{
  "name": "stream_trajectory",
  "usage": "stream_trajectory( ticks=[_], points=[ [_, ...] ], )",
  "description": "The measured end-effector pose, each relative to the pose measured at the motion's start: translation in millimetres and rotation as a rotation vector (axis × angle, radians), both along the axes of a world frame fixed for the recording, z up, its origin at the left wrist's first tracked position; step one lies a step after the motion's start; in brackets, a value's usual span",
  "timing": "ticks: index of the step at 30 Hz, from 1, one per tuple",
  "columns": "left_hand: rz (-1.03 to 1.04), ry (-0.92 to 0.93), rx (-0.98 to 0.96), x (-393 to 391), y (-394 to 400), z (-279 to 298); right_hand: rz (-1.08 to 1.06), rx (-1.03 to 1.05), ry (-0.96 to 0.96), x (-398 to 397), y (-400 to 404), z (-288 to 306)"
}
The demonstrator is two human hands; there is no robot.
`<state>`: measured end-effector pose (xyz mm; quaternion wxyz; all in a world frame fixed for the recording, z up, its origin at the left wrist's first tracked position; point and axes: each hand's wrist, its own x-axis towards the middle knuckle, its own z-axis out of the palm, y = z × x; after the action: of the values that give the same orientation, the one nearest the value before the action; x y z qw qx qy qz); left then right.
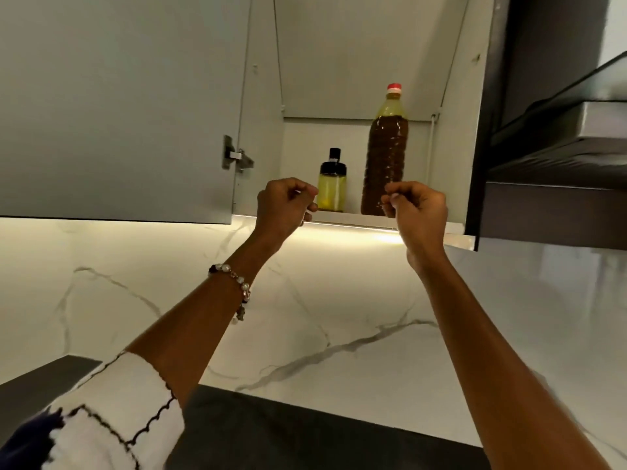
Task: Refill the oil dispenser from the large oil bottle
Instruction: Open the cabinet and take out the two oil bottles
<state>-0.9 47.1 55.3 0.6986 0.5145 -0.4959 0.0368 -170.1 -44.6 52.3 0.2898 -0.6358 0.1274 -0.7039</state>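
A small glass oil dispenser (331,186) with a black top and pale yellow oil stands on the bottom shelf of an open wall cabinet (342,217). To its right stands the large oil bottle (385,154), tall, ribbed, with a red cap and dark oil. My left hand (283,206) is raised just left of the dispenser, fingers curled shut, holding nothing. My right hand (419,208) is raised in front of the large bottle's base, fingers also curled shut and empty. Neither hand touches a bottle.
The cabinet door (115,106) hangs open to the left on its hinge (235,157). A dark range hood (556,147) juts out at the right. Below are a lit white marble backsplash (322,317) and a dark countertop (288,435).
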Motion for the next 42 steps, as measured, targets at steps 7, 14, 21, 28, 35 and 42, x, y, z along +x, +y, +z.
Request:
stream_trajectory(
  ticks=[7,14,21,28,35,42],
  points=[
    [0.124,0.132,-0.016,19,-73,41,-0.357,0.082,0.122,3,-84,32],
    [0.096,0.093,0.243,39,-123,57,-0.09,0.253,0.521,32,-114,61],
    [-0.166,0.071,0.39,50,-144,63,0.083,0.363,0.342,50,-133,68],
    [-0.234,0.068,0.321,55,-141,57,0.064,0.312,0.232,45,-120,65],
    [-0.35,0.146,0.141,42,-96,49,0.075,0.148,0.158,23,-81,53],
    [-0.41,0.164,0.047,19,-35,7,0.063,0.049,0.167,-4,-25,15]
  ],
)
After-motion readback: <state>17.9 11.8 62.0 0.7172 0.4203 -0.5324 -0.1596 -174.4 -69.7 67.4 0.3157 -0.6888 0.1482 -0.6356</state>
